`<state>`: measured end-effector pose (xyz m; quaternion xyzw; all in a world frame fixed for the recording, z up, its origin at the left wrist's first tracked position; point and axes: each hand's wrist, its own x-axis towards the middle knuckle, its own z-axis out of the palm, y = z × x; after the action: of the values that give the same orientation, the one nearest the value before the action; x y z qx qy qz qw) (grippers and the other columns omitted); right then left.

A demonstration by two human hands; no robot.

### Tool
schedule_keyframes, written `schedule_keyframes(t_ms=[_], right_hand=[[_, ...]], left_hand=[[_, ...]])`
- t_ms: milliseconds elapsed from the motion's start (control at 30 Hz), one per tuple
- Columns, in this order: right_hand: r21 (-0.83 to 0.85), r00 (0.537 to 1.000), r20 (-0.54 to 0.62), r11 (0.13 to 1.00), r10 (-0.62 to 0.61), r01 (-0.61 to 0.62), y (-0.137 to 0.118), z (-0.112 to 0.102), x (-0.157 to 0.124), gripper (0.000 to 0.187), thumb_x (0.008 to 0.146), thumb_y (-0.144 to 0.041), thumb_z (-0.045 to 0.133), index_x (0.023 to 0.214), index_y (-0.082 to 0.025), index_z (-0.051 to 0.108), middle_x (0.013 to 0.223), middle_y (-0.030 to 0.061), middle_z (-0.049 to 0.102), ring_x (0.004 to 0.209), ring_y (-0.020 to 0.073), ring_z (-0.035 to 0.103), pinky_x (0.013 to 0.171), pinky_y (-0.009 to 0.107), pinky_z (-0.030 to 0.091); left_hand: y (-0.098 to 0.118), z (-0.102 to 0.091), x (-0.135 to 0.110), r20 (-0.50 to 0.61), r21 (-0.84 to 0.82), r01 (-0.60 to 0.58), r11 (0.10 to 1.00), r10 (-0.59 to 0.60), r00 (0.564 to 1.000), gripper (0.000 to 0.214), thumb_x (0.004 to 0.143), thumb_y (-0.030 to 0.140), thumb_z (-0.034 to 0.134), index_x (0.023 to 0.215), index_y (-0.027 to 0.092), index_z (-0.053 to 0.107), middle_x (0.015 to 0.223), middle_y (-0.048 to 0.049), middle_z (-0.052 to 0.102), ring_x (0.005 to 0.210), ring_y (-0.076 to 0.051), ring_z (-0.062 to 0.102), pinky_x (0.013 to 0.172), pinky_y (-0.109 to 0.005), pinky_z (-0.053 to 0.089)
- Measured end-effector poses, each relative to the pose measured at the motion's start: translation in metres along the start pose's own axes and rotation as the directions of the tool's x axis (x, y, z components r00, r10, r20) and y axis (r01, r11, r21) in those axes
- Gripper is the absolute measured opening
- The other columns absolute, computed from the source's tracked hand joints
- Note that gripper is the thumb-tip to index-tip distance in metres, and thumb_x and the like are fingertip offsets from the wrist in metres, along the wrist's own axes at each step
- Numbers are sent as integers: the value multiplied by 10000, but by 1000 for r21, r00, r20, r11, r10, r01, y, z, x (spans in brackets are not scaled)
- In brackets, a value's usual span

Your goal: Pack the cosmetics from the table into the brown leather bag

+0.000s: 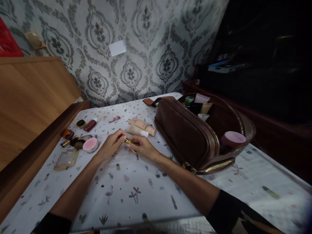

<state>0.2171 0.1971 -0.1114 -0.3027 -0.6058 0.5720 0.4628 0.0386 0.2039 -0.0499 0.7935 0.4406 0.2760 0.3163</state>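
Fingertips meet over a bench as the left hand (pixel 114 143) and right hand (pixel 145 148) pinch a small gold piece (pixel 127 141) between them, each grip closed on it above the printed cloth (pixel 122 208). Slim and glossy, the piece looks light and stiff, probably hard plastic or metal, and its polish could make it slippery; a fingertip pinch on each end seems the surest hold, though the fingers hide much of its shape. Just beyond the right hand, two beige squeeze tubes lie side by side, one matching its cap (pixel 152 131), the other capped in white (pixel 145 133); both look soft-walled. Left of the hands sit a round pink jar (pixel 90 145), smooth and squat, and a flat gold-edged case (pixel 65 159) likely to be rigid. At right slouches a brown bag (pixel 180 130) of smooth, leather-like material, its brass-toned zip (pixel 216 166) curving along the edge, a pink tub (pixel 233 139) in its open mouth. Behind, grey damask-patterned wallpaper (pixel 146 48) covers the wall.
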Motion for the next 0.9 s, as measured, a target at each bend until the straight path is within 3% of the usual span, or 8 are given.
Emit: schedule_keyframes(t_ms=[100,233,300,367,467,567,767,900], right_hand=[[-221,990,-132,975,-42,11,0,-3,-1,290,741,-410,779,803,-180,615,655,-57,516,608,111,467,590,254,362],[-401,990,-134,916,-49,-9,-4,0,-8,110,757,-198,722,824,-182,637,643,-67,505,595,102,436,583,252,326],[-365,991,-123,931,-53,5,-4,0,-8,86,777,-207,701,828,-184,635,655,-60,521,609,110,462,597,256,347],[-245,988,-139,969,-60,24,-3,0,-6,121,804,-273,698,856,-188,630,709,-40,581,664,129,529,643,266,395],[-8,981,-187,999,-43,42,-2,-3,-1,267,815,-423,725,904,-202,603,814,-4,657,772,162,613,717,288,455],[145,977,-211,988,-25,57,-4,-2,-1,389,790,-543,747,918,-218,576,841,1,662,795,167,628,737,297,481],[226,985,-171,973,-4,43,-11,6,-6,444,791,-610,722,936,-240,525,889,6,658,747,158,608,662,289,492],[159,979,-200,985,-40,73,-13,2,-4,458,759,-578,763,1001,-233,583,998,36,677,911,188,634,795,321,517]], left_hand=[[-8,14,7,-84,-6,32,999,-33,996,384,942,520,469,708,217,464,562,70,411,543,-119,397,553,-250,322],[-26,21,1,-135,-42,109,993,-114,984,544,929,641,415,583,221,411,477,56,390,469,-113,379,499,-258,297],[-32,21,-3,-152,-84,119,989,-131,980,618,952,678,322,569,210,446,474,33,435,463,-114,407,493,-257,318],[-32,21,-5,-150,-188,106,976,-135,979,638,946,716,301,680,188,540,554,7,534,504,-126,483,475,-245,346],[-25,27,-7,-90,-384,95,918,-140,986,574,894,734,453,1018,186,573,774,-30,647,669,-161,609,473,-223,426],[-16,36,-9,-24,-499,109,860,-140,990,568,811,620,689,1170,232,483,956,-39,665,824,-172,644,554,-229,525],[-15,45,-9,5,-650,143,746,-185,983,589,739,508,802,1128,247,445,948,-9,650,764,-172,687,537,-237,539],[-20,43,-7,-35,-684,145,715,-231,972,544,707,496,824,1047,207,513,922,-8,637,711,-159,690,520,-217,504]])
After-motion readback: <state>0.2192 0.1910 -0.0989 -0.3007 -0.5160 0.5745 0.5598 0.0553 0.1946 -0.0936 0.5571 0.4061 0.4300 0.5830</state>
